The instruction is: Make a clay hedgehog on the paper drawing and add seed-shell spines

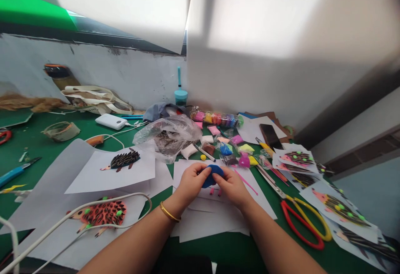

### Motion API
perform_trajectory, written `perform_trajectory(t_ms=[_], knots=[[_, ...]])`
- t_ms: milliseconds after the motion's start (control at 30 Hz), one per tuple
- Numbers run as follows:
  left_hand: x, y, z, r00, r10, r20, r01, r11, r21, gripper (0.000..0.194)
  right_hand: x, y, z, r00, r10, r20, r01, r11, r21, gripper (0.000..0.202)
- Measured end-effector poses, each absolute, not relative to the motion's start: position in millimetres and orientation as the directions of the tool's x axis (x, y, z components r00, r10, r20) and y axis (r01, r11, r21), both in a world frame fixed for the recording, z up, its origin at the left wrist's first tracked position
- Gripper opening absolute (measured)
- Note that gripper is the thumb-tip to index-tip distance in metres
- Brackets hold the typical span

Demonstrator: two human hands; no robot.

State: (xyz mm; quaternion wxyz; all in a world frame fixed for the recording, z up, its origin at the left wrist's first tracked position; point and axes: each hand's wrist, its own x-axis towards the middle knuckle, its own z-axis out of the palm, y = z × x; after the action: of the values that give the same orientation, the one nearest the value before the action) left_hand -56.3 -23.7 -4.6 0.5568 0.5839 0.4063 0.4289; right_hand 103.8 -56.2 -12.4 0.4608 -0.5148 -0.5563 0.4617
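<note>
Both hands meet over a stack of white paper (212,220) at the middle of the table. Between them is a flat, rounded piece of blue clay (213,175). My left hand (192,182), with a gold bangle at the wrist, pinches its left side with thumb and fingers. On its right side my right hand (231,184) grips it the same way. Small pink clay pieces (215,192) lie on the paper just below the blue clay, and a thin pink strip (246,181) lies to the right. A yellow clay ball (203,157) sits beyond the hands.
Red-and-yellow scissors (300,220) lie right of the paper. Hedgehog pictures (340,207) lie far right, others (106,215) left under a white cable (78,205). Behind are clay packets (226,149), a plastic bag (175,134), a phone (270,136) and a power bank (111,121).
</note>
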Motion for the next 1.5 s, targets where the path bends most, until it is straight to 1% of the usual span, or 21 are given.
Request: perform_trajectory(t_ms=[67,133,200,300,367,400,467,533,567,600,667,767,833,933,1033,1133,1233,1300,1367,1433,1500], knots=[[-55.2,-25.7,-2.7,0.321,0.945,0.055,-0.037,-0.046,0.998,0.030,105.8,-55.7,-11.2,-0.028,0.998,0.061,0.170,0.065,-0.983,0.030],[-54.9,-27.0,-0.9,0.309,0.950,0.043,-0.051,-0.028,0.998,0.043,107.9,-55.9,-8.7,-0.035,0.998,0.056,0.168,0.061,-0.984,0.031],[-55.5,-26.9,0.1,0.290,0.957,-0.026,-0.062,0.046,0.997,0.049,110.7,-56.5,-6.0,-0.065,0.996,0.062,0.200,0.074,-0.977,0.034],[-57.1,-24.8,-1.1,0.292,0.949,-0.121,-0.059,0.144,0.988,0.044,115.0,-56.8,-3.2,-0.077,0.990,0.122,0.301,0.140,-0.943,0.035],[-57.8,-23.4,-3.3,0.295,0.951,-0.089,-0.027,0.102,0.994,0.037,116.9,-56.0,-2.8,-0.058,0.986,0.158,0.316,0.169,-0.934,0.031],[-57.8,-23.1,-4.5,0.288,0.956,-0.062,-0.014,0.068,0.998,0.037,117.4,-55.4,-3.1,-0.044,0.986,0.160,0.301,0.165,-0.939,0.029],[-57.3,-22.8,-6.2,0.269,0.963,-0.029,-0.022,0.036,0.999,0.049,118.2,-53.9,-4.3,0.008,0.990,0.141,0.267,0.134,-0.954,0.028],[-56.3,-22.8,-6.8,0.269,0.962,-0.049,-0.091,0.076,0.993,0.066,119.1,-52.5,-5.6,0.106,0.987,0.120,0.233,0.093,-0.968,0.029],[-55.9,-22.6,-6.8,0.277,0.959,-0.065,-0.139,0.106,0.985,0.069,119.7,-52.0,-5.9,0.157,0.982,0.110,0.206,0.076,-0.976,0.031],[-55.6,-22.3,-6.6,0.281,0.957,-0.077,-0.186,0.133,0.974,0.068,120.3,-51.7,-5.9,0.193,0.976,0.097,0.175,0.063,-0.983,0.033],[-55.6,-21.2,-6.4,0.267,0.959,-0.096,-0.245,0.164,0.956,0.059,121.3,-51.5,-5.3,0.203,0.977,0.067,0.115,0.045,-0.992,0.037],[-56.9,-19.3,-6.8,0.235,0.966,-0.110,-0.254,0.170,0.952,0.044,122.5,-51.4,-4.7,0.122,0.991,0.047,0.074,0.038,-0.997,0.043],[-57.7,-18.9,-6.7,0.236,0.965,-0.113,-0.251,0.173,0.952,0.042,124.0,-50.6,-5.7,0.092,0.994,0.067,0.082,0.059,-0.995,0.044],[-57.7,-19.5,-4.8,0.249,0.962,-0.113,-0.269,0.180,0.946,0.043,127.4,-48.8,-9.1,0.117,0.989,0.095,0.119,0.081,-0.990,0.040],[-56.9,-20.4,-2.5,0.258,0.955,-0.146,-0.270,0.217,0.938,0.044,129.7,-48.8,-10.8,0.122,0.990,0.073,0.104,0.060,-0.993,0.037],[-57.2,-20.5,-2.1,0.257,0.950,-0.178,-0.259,0.245,0.934,0.042,129.0,-51.5,-8.4,0.030,0.999,0.022,0.080,0.019,-0.997,0.038],[-58.1,-20.3,-3.0,0.281,0.945,-0.165,-0.252,0.239,0.938,0.047,126.7,-53.9,-5.0,-0.038,0.999,-0.015,0.125,-0.010,-0.992,0.037],[-58.0,-20.6,-3.3,0.288,0.943,-0.168,-0.270,0.249,0.930,0.056,125.5,-54.0,-4.1,-0.016,1.000,-0.006,0.166,-0.004,-0.986,0.033],[-57.2,-21.0,-3.4,0.276,0.944,-0.182,-0.307,0.266,0.914,0.061,125.0,-53.2,-4.4,0.019,1.000,0.008,0.184,0.004,-0.983,0.031],[-56.4,-21.4,-3.7,0.270,0.941,-0.205,-0.327,0.289,0.900,0.061,124.8,-52.2,-5.2,0.032,0.999,0.015,0.193,0.009,-0.981,0.030],[-56.2,-21.4,-4.5,0.290,0.931,-0.221,-0.303,0.309,0.902,0.057,124.2,-52.0,-5.7,0.021,1.000,0.019,0.205,0.014,-0.979,0.028]])
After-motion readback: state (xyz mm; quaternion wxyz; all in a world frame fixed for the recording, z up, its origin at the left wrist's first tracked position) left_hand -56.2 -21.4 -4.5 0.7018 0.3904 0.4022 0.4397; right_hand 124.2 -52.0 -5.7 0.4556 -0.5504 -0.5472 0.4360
